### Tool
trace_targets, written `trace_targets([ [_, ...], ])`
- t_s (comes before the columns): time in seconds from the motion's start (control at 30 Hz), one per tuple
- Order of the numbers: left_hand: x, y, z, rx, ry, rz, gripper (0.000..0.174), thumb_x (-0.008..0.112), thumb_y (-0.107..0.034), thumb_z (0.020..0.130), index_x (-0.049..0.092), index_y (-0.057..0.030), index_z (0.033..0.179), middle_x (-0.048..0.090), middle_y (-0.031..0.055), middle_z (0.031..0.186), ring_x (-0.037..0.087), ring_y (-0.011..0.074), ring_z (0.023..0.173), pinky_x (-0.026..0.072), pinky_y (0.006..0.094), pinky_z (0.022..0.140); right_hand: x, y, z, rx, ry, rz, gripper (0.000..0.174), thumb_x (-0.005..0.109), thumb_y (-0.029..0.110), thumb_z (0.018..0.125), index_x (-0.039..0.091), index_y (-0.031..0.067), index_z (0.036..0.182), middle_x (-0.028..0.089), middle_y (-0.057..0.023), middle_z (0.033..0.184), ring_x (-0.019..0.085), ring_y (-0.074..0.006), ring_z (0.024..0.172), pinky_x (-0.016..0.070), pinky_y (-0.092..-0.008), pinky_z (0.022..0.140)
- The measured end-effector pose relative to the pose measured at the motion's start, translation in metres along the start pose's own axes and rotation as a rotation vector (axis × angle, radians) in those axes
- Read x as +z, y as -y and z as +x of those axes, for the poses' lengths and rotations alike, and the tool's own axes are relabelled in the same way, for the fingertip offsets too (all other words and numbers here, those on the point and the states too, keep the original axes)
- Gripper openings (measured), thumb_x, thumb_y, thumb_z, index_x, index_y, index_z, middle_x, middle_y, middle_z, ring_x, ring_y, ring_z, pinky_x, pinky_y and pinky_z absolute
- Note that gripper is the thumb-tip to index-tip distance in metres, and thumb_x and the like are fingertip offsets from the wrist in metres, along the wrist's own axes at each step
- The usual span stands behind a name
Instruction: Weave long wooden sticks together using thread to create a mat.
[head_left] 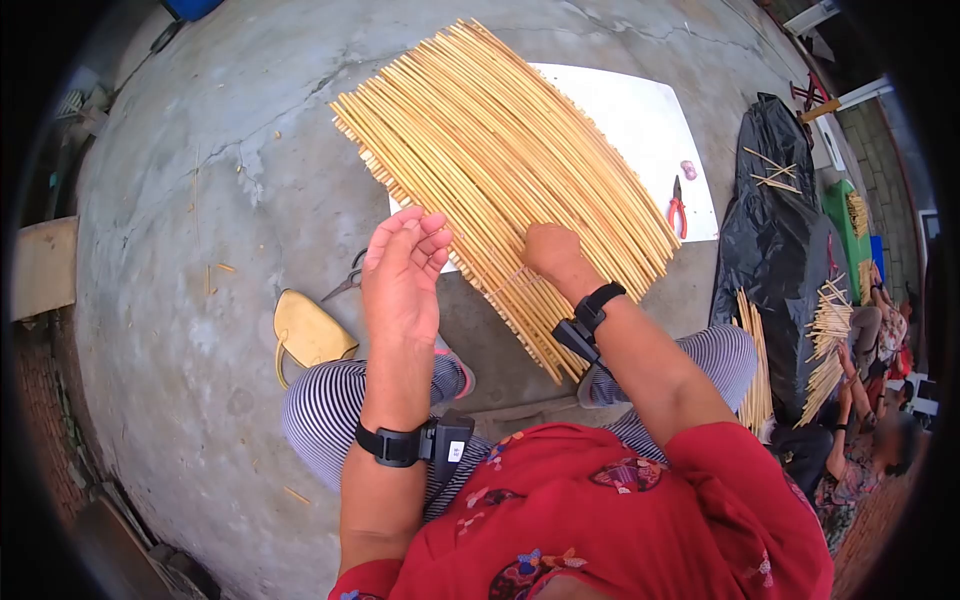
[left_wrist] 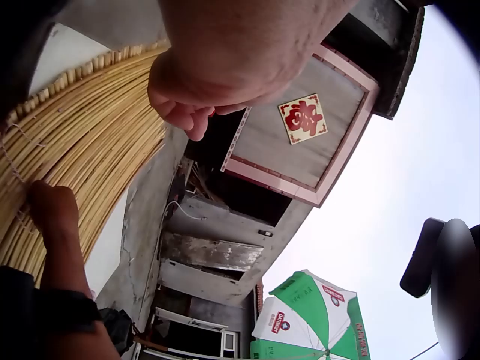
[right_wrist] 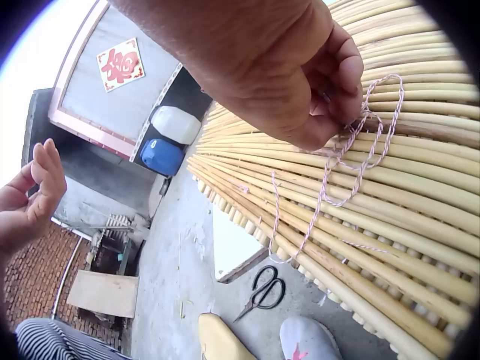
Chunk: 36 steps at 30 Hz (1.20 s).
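Observation:
A large mat of straw-coloured sticks [head_left: 500, 130], laid side by side, spreads in front of me. My right hand [head_left: 557, 258] is low over its near part with the fingers curled in. In the right wrist view, that hand's fingertips pinch a pink-and-white twisted string [right_wrist: 324, 196], which loops loosely across the sticks. My left hand [head_left: 402, 280] is raised beside the mat's left edge, palm turned up and fingers loosely bent, with nothing visible in it. The left wrist view also shows the left hand [left_wrist: 217, 75] off the mat, its fingers partly hidden behind the wrist.
A white board [head_left: 625, 110] lies under the mat, bearing red-handled pliers [head_left: 677, 212]. Dark scissors [right_wrist: 262, 289] and a yellow bag [head_left: 315, 328] are on the concrete floor to the left. At right, black plastic sheeting [head_left: 765, 230] and stick bundles [head_left: 828, 330] lie near other people.

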<state>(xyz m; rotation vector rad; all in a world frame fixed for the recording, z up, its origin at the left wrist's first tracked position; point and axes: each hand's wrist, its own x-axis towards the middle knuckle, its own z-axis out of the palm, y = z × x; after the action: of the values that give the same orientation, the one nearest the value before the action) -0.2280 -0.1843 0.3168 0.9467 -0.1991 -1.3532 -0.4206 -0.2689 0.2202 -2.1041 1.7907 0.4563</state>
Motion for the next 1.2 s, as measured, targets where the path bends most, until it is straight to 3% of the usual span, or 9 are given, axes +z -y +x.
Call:
trace_targets([
  [0.07,0.000,0.001,0.000,0.001,-0.007,0.005,0.024,0.055,-0.010,0.089,0.054,0.0005,0.110,0.064,0.0126,0.096,0.063,0.0180,0.083,0.0510,0.0279,0.072,-0.011,-0.010,-0.008,0.057,-0.103,0.046,0.019,0.054,0.014,0.083,0.064,-0.0015,0.088,0.068,-0.0185,0.089,0.068,-0.0303,0.084,0.0538,-0.0387,0.071],
  [0.27,0.012,0.012,-0.003,-0.037,0.042,0.083,0.020,0.053,-0.009,0.090,0.055,-0.0005,0.109,0.064,0.0098,0.095,0.062,0.0152,0.080,0.0496,0.0257,0.070,-0.059,-0.053,-0.093,-0.052,-0.024,1.301,0.007,0.059,0.006,0.081,0.052,0.0066,0.080,0.065,-0.0084,0.077,0.061,-0.0127,0.063,0.0463,-0.0239,0.054],
  [0.37,0.013,0.019,-0.003,-0.011,0.065,0.110,0.021,0.052,-0.009,0.090,0.055,-0.0008,0.109,0.064,0.0090,0.095,0.061,0.0144,0.080,0.0491,0.0248,0.069,-0.093,-0.057,-0.155,-0.213,-0.203,1.541,0.014,0.062,0.003,0.081,0.050,0.0078,0.086,0.062,-0.0055,0.077,0.058,-0.0066,0.062,0.0398,-0.0167,0.050],
  [0.57,0.008,0.037,0.001,-0.059,0.109,0.277,0.025,0.053,-0.010,0.089,0.055,-0.0010,0.113,0.064,0.0080,0.097,0.061,0.0131,0.079,0.0483,0.0237,0.068,-0.170,-0.083,-0.273,-0.625,-0.584,1.816,0.010,0.057,0.006,0.088,0.047,0.0056,0.089,0.057,-0.0088,0.079,0.055,-0.0136,0.060,0.0428,-0.0220,0.050],
  [0.73,-0.007,0.076,0.019,-0.013,0.098,0.720,0.026,0.054,-0.008,0.085,0.057,-0.0005,0.110,0.064,0.0082,0.092,0.059,0.0114,0.072,0.0453,0.0229,0.061,-0.205,-0.118,-0.336,-1.119,-0.324,2.025,0.017,0.053,0.007,0.091,0.037,0.0084,0.096,0.042,-0.0045,0.085,0.044,-0.0156,0.076,0.0419,-0.0298,0.063],
  [0.83,-0.041,0.114,0.047,-0.001,-0.011,0.847,0.021,0.055,-0.007,0.082,0.059,-0.0012,0.102,0.062,0.0065,0.083,0.056,0.0113,0.066,0.0427,0.0235,0.056,-0.227,-0.128,-0.356,-1.142,-0.347,2.010,0.022,0.055,0.002,0.088,0.036,0.0094,0.096,0.040,-0.0019,0.084,0.044,-0.0159,0.079,0.0445,-0.0386,0.081],
  [0.9,-0.055,0.129,0.056,-0.006,-0.041,0.901,0.021,0.055,-0.008,0.081,0.061,-0.0004,0.100,0.063,0.0070,0.081,0.057,0.0140,0.069,0.0442,0.0265,0.060,-0.247,-0.151,-0.367,-1.121,-0.265,2.041,0.025,0.057,-0.002,0.085,0.037,0.0089,0.093,0.039,-0.0008,0.079,0.045,-0.0159,0.080,0.0325,-0.0512,0.105],
  [1.03,-0.052,0.138,0.058,-0.011,-0.011,1.025,0.023,0.056,-0.009,0.080,0.063,0.0011,0.099,0.064,0.0090,0.085,0.060,0.0185,0.077,0.0473,0.0310,0.069,-0.271,-0.156,-0.368,-1.138,-0.376,1.985,0.021,0.058,-0.004,0.082,0.041,0.0081,0.083,0.038,-0.0003,0.073,0.047,-0.0157,0.080,0.0086,-0.0606,0.115],
  [1.2,-0.052,0.149,0.056,0.070,0.048,1.003,0.024,0.057,-0.008,0.078,0.062,0.0009,0.100,0.060,0.0043,0.077,0.056,0.0131,0.067,0.0447,0.0280,0.059,-0.277,-0.134,-0.360,-1.059,-0.623,1.887,0.029,0.067,-0.003,0.071,0.046,0.0112,0.058,0.037,0.0002,0.067,0.043,-0.0140,0.071,0.0042,-0.0562,0.117],
])
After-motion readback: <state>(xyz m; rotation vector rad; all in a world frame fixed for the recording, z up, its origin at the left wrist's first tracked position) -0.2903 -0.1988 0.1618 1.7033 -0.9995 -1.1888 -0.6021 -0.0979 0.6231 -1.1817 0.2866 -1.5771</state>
